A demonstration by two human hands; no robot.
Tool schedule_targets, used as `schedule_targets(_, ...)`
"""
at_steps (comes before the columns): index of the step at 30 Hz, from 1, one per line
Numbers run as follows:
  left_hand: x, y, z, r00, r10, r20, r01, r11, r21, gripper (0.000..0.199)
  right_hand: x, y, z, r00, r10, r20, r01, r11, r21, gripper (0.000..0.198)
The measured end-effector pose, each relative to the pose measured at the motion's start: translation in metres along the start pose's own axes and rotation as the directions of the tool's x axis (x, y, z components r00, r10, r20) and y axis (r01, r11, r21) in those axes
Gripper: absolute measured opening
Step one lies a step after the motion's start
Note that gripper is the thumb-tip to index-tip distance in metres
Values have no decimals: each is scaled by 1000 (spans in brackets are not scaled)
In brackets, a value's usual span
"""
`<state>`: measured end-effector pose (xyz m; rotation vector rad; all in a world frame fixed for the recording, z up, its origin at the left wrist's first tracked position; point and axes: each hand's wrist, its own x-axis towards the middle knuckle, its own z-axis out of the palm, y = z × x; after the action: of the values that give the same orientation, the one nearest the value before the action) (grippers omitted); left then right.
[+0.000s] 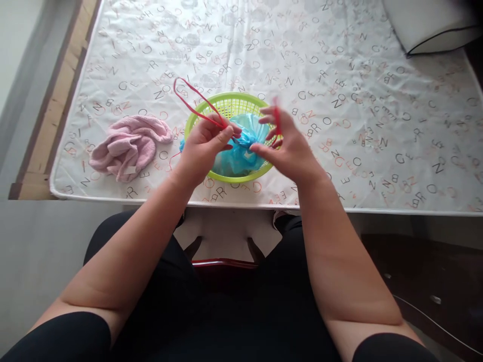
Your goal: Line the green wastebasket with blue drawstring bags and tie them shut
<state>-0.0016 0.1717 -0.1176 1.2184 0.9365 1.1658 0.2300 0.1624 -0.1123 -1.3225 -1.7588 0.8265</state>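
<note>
A light blue plastic bag [241, 160], its top gathered into a bunch, sits in a lime green plastic basket [234, 178]. My left hand [206, 143] pinches a thin red string [194, 91] between thumb and fingertips beside the gathered neck, and a long loop of it sticks out up and to the left. On the right of the neck, my right hand [285, 141] has its fingers curved and spaced, blurred by motion. Red string runs across those fingers, and the thumb tip is at the bunched plastic. The string's path around the neck is hidden by the fingers.
A crumpled pink cloth [130, 146] lies left of the basket. The table [377, 166] has a white letter-print cover, its front edge close to my lap. A white item with black edging [433, 25] is at the far right corner. Wooden trim [56, 95] runs along the left.
</note>
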Motion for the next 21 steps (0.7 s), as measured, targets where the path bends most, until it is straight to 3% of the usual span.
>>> schedule_targets(3,-10,3,11,996,36,81,-42,996,74,21,-4,4,13,993,-30,118,58,970,-236,42)
schedule_targets(6,-20,7,19,979,34,203,-73,980,184,14,-2,9,20,994,26,103,4,960,-279,5)
schedule_targets(7,-22,9,20,973,31,229,-84,971,225,13,0,9,21,996,44,79,-23,968,-252,2)
schedule_targets(10,-25,11,15,980,45,192,-99,955,280,22,7,4,19,995,89,-43,-92,993,-68,3)
schedule_targets(14,-21,6,1,1000,18,-23,-13,978,210,26,15,-6,16,953,217,-210,-144,938,314,10)
schedule_targets(18,-18,6,-5,972,-231,-41,233,970,74,25,21,-23,15,912,293,-285,-97,833,545,17)
schedule_targets(21,-17,13,-7,898,-429,101,438,892,-107,46,23,-38,17,922,244,-301,-10,791,611,16)
